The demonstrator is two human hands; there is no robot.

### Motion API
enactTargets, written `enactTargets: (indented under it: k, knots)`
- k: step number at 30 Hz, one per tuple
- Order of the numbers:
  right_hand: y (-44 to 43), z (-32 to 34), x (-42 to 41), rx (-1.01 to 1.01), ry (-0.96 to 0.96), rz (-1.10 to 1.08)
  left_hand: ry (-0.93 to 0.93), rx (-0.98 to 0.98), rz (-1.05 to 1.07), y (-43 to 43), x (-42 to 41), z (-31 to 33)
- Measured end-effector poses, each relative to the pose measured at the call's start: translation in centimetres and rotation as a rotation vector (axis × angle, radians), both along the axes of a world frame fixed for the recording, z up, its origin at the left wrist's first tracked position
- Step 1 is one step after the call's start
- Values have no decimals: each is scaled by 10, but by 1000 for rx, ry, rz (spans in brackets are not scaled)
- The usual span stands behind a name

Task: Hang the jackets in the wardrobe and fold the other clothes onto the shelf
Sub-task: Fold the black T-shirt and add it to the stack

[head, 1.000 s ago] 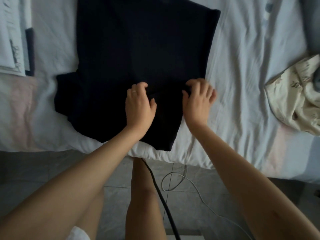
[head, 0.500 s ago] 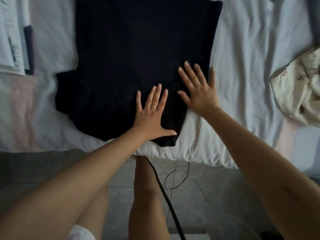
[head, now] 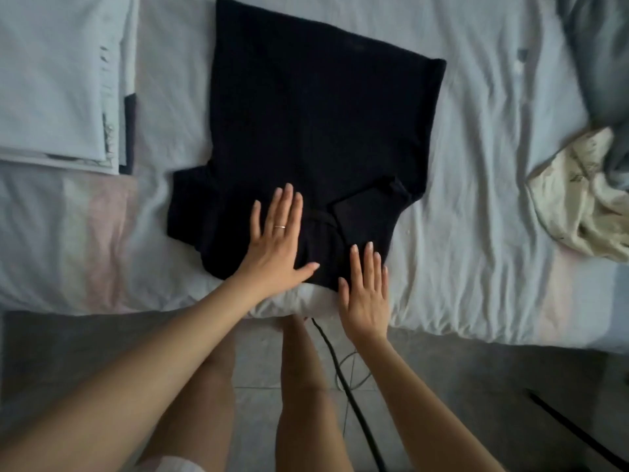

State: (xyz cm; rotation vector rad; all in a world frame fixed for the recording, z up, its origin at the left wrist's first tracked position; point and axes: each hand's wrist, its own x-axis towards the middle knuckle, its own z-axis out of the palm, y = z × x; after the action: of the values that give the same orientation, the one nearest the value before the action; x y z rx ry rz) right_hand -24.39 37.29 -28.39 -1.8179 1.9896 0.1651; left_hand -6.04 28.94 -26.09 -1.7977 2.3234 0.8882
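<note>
Both hands pinched fabric a second ago; I now record left hand (head: 277, 240) and right hand (head: 366, 291) flat, fingers straight, pressing the dark garment (head: 306, 131) on the bed (head: 476, 165). Smoothing seems done, though darkness hides creases; folding pending

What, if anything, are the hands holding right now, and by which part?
Nothing is held: the left hand and the right hand lie flat, fingers straight, on the near end of the black garment.

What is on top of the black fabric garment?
On the black fabric garment, the left hand lies flat; the right hand overlaps its near corner. Fabric beneath them is hidden.
</note>
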Motion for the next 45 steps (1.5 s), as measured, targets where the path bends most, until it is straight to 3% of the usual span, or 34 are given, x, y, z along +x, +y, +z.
enactTargets:
  k: [3,6,12,16,20,24,27,30,32,34,36,39,43,45]
  knots:
    - [-11,5,16,-29,-1,-111,14,-96,331,-2,66,5]
    - [-41,12,36,-139,-69,-98,47,9,655,-15,115,1]
    - [-101,21,109,-212,-259,28,336,264,884,-47,149,-14]
    - [-118,26,154,-88,-397,64,239,386,855,-53,151,-25]
    - [-117,18,179,43,-453,-26,395,345,903,-50,154,-10]
    - [-127,18,181,201,-446,-67,382,243,686,-51,177,-7]
    - [-138,18,177,337,-506,-90,464,306,694,-60,176,2]
    - [-148,22,169,447,-903,-470,593,377,688,-69,151,24]
    - [-148,26,156,432,-1165,-815,792,570,610,-72,127,42]
    - [-141,28,137,318,-1248,-1115,875,621,551,-73,107,48]
    - [-129,29,124,213,-1175,-1244,786,404,545,-77,100,39]
    - [-114,32,119,105,-1060,-1137,437,8,383,-83,107,11]
    - [-108,28,122,52,-834,-752,74,-130,94,-96,109,-6]
    - [-108,24,123,27,-726,-679,-38,-130,35,-105,106,-6]
